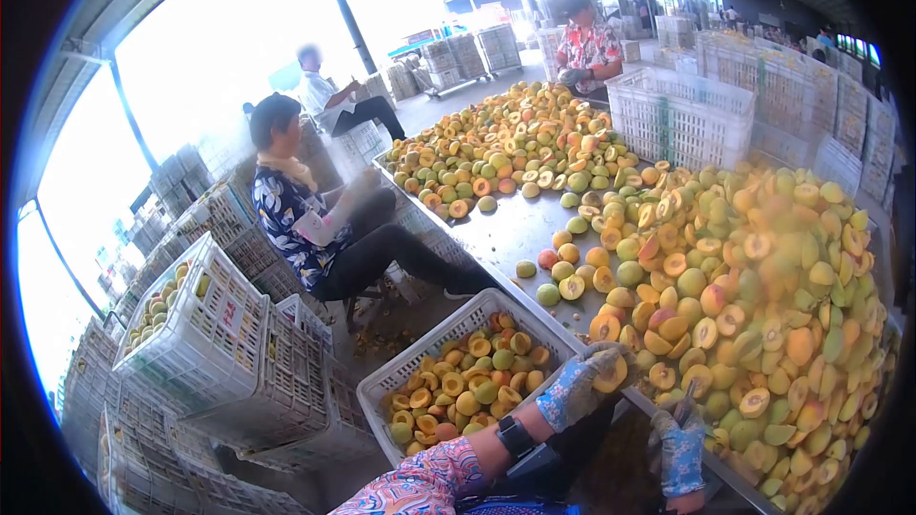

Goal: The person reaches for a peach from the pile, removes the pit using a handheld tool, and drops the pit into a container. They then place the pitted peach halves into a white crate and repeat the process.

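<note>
My left hand (574, 389), in a blue patterned glove with a dark watch at the wrist, is closed around a peach half (611, 374) whose cut face shows. To its right, my right hand (679, 448) is gloved too and wraps round a small thin tool (685, 402); its exact kind is hard to make out. Both hands are at the near edge of a metal table (523, 234). Halved peaches (754, 324) lie heaped on the table just beyond them. A white plastic crate (377, 401) of peach halves stands left of my left hand.
Stacked white crates (196, 362) rise on the left, the top one holding fruit. Across the table's left side a person (296, 210) sits. Another person (587, 43) is at the far end beside a large white crate (679, 119). A third person (329, 95) sits farther back.
</note>
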### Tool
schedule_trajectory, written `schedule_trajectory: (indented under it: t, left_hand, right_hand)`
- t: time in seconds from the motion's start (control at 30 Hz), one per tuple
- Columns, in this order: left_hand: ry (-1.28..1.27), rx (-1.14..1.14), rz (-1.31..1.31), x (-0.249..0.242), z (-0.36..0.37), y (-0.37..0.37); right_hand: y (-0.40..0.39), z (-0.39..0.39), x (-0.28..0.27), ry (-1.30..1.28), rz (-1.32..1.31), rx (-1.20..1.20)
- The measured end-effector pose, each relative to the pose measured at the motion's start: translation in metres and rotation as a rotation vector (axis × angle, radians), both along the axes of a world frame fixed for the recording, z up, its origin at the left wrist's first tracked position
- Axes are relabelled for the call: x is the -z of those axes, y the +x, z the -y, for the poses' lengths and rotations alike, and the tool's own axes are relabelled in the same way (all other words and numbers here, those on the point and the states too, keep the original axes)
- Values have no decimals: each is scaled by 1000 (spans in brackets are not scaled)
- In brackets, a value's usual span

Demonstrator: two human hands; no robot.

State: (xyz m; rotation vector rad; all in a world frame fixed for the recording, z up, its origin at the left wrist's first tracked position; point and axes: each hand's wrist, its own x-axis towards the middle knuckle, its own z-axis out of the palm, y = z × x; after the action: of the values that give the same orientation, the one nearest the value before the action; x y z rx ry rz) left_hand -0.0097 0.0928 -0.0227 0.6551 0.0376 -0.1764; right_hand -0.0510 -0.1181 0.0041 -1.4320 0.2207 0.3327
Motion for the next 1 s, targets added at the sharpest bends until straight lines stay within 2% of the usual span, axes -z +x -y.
schedule_trajectory:
  t: [0.07, 0.13, 0.17, 0.2, 0.23, 0.27, 0.3, 0.37, 0.43, 0.5, 0.57, 0.63, 0.7, 0.77, 0.8, 0.87, 0.9, 0.97, 1.0]
  left_hand:
    - [94, -210, 97, -37, -54, 22]
    - [184, -499, 232, -101, -120, 43]
    - [147, -630, 273, -132, -157, 52]
    - [21, -623, 625, -152, -198, 67]
    - [149, -820, 516, -194, -203, 49]
    - [144, -805, 672, -210, -224, 49]
    - [202, -826, 713, -219, -237, 49]
    - [293, -825, 624, -219, -220, 41]
    - [319, -672, 548, -189, -182, 34]
    - [249, -527, 315, -147, -142, 26]
    - [192, -375, 296, -95, -111, 22]
    - [75, -250, 101, -60, -77, 11]
    - [37, -134, -11, -36, -48, -2]
    - [-20, -33, -133, -11, -32, -6]
    - [-14, -26, -112, -11, -24, -9]
    - [-10, -19, -176, -11, -12, -21]
    - [-17, -24, -188, -10, -9, -21]
    - [-87, 12, -181, -7, -3, -26]
    - [-44, 31, -169, -15, -1, -31]
  right_hand:
    - [-1, 0, 19, -14, 48, 49]
    - [11, -1, 18, -46, 78, 90]
    - [11, -1, 19, 41, 105, 100]
    - [3, -1, 24, 122, 101, 97]
    - [1, 0, 20, 127, 69, 75]
    - [1, 0, 14, 140, 67, 53]
    - [-1, -2, 13, 161, 72, 42]
    - [2, -5, 18, 133, 92, 24]
    - [2, -11, 28, 216, 36, -25]
    - [3, -14, 31, 176, 75, -58]
    - [3, -15, 33, 115, 101, -88]
    - [0, -12, 38, 76, 73, -82]
    - [8, -11, 49, 66, 113, -51]
    - [13, -10, 85, 139, 108, -13]
    - [19, -4, 101, 144, 130, -7]
    - [26, 2, 109, -497, 472, -161]
    - [25, 4, 116, -501, 461, -171]
    - [8, -8, 61, 25, 135, -23]
    - [0, -11, 45, 120, 122, -9]
